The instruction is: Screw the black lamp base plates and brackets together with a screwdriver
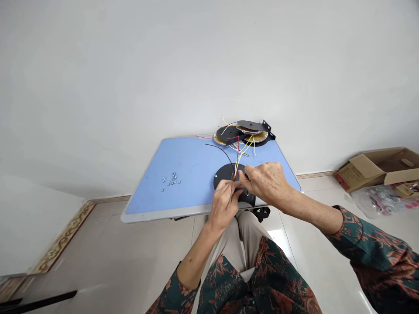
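Note:
A black round plate lies near the front edge of the blue table. Black, red, yellow and white wires rise from between my hands, just over the plate. My left hand pinches at the base of these wires, fingers closed. Beside it, my right hand is closed in a fist with its thumb against the wire base; what it grips is hidden. Part of the plate's lower side shows under my fingers, bent or dark like a bracket.
Behind the plate, several black disc assemblies with loose wires are stacked at the table's back. Small silver screws or nuts lie scattered on the blue table. A cardboard box and plastic-wrapped items sit on the floor at right.

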A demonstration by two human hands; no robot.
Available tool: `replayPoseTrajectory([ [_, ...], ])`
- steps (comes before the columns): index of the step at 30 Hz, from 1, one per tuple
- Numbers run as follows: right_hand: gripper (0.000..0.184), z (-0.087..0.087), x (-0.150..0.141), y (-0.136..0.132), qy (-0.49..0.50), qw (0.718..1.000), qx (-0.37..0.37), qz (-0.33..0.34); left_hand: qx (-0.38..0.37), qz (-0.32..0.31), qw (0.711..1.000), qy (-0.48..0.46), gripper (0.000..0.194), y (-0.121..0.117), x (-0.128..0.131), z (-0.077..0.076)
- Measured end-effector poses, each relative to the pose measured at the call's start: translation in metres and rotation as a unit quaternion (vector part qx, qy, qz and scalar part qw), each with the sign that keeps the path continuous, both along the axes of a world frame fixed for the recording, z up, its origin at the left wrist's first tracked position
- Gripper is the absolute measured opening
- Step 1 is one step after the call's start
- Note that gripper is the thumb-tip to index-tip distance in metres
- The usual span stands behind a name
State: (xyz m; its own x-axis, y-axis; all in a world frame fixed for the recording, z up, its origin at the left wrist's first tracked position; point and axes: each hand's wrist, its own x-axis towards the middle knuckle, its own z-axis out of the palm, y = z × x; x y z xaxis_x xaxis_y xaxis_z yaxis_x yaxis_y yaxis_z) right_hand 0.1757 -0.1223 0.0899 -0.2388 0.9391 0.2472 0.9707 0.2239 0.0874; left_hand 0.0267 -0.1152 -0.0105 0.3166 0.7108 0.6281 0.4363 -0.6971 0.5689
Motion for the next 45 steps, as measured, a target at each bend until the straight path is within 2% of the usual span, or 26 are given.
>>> replayPoseTrajectory([
  [4, 0.053, -0.001, 0.002, 0.001, -0.008, 1.0, -0.008, -0.012, -0.164, -0.094, 0.982, -0.02, 0.015, 0.013, 0.005, 0.002],
  [9, 0.054, -0.005, 0.002, 0.004, -0.004, 1.0, -0.004, -0.02, -0.231, -0.141, 0.962, -0.033, 0.008, 0.024, 0.002, -0.004],
  [14, 0.054, -0.003, -0.001, 0.002, -0.009, 0.999, -0.025, -0.019, -0.231, -0.134, 0.963, -0.022, 0.005, 0.023, 0.003, -0.004],
  [17, 0.047, 0.003, -0.001, -0.001, -0.012, 0.999, -0.053, 0.0, -0.217, -0.112, 0.969, -0.025, 0.013, 0.023, 0.007, -0.004],
  [20, 0.026, 0.008, 0.005, 0.001, 0.014, 0.995, -0.078, 0.061, -0.216, -0.102, 0.971, -0.019, 0.018, 0.026, 0.008, -0.005],
  [23, 0.02, 0.01, 0.014, 0.004, 0.065, 0.98, -0.097, 0.162, -0.234, -0.091, 0.968, -0.025, 0.021, 0.029, 0.007, -0.007],
  [25, 0.016, 0.009, 0.018, 0.004, 0.075, 0.975, -0.09, 0.19, -0.244, -0.087, 0.965, -0.03, 0.023, 0.03, 0.006, -0.008],
  [28, 0.017, 0.008, 0.015, 0.0, 0.042, 0.986, -0.046, 0.153, -0.24, -0.091, 0.966, -0.014, 0.026, 0.03, 0.005, -0.009],
  [32, 0.039, 0.01, 0.009, -0.003, -0.005, 0.996, -0.019, 0.084, -0.215, -0.111, 0.97, 0.002, 0.026, 0.029, 0.005, -0.01],
  [34, 0.037, 0.013, 0.01, 0.0, -0.007, 0.995, -0.032, 0.091, -0.207, -0.119, 0.971, 0.0, 0.026, 0.029, 0.005, -0.012],
  [37, 0.018, 0.015, 0.016, 0.005, 0.014, 0.981, -0.077, 0.176, -0.199, -0.114, 0.973, -0.011, 0.028, 0.029, 0.004, -0.013],
  [39, 0.019, 0.015, 0.018, 0.007, 0.021, 0.976, -0.095, 0.196, -0.198, -0.11, 0.974, -0.014, 0.03, 0.029, 0.004, -0.013],
  [45, 0.028, 0.014, 0.004, -0.001, -0.012, 0.991, -0.078, 0.107, -0.237, -0.076, 0.969, -0.007, 0.013, 0.028, 0.006, -0.01],
])
